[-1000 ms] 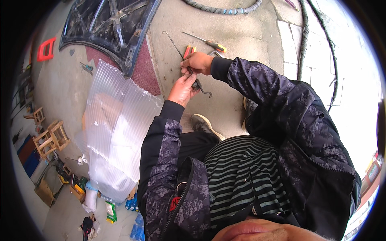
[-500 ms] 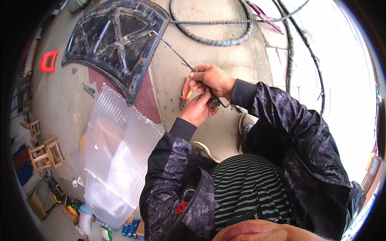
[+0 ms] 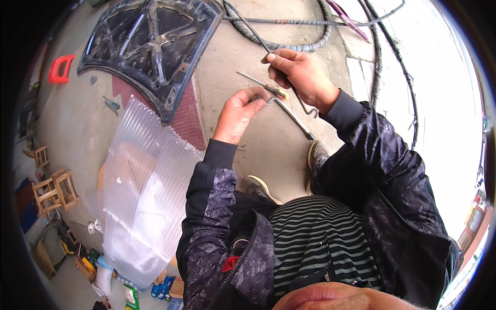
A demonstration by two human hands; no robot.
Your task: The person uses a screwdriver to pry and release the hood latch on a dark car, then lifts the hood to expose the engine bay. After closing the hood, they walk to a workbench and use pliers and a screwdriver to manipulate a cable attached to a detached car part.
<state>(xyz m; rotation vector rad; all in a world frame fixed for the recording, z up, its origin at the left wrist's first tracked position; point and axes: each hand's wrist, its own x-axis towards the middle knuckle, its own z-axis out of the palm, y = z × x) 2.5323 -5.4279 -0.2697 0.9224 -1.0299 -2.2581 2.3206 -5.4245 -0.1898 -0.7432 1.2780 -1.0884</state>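
Note:
My right hand (image 3: 299,72) grips a long thin dark metal rod (image 3: 248,26) that runs up and left past the hand and ends in a small hook (image 3: 311,111) below my wrist. My left hand (image 3: 238,111) pinches the bent end of a second, shorter rod (image 3: 294,120) that slants down to the right. The two hands are close together above the concrete ground. A screwdriver (image 3: 264,86) with an orange and yellow handle shows between them; whether it lies on the ground or is held I cannot tell.
A black car hood (image 3: 150,46) lies upside down at the upper left, with a clear corrugated plastic sheet (image 3: 139,196) below it. Ribbed grey hoses (image 3: 310,46) curve across the top. A red stool (image 3: 59,68) and wooden stools (image 3: 54,188) stand at the left. My shoes (image 3: 318,155) are below the hands.
Both hands have lifted from the tools on the ground. The right hand now holds the long rod higher, and the left hand has taken the bent rod's end.

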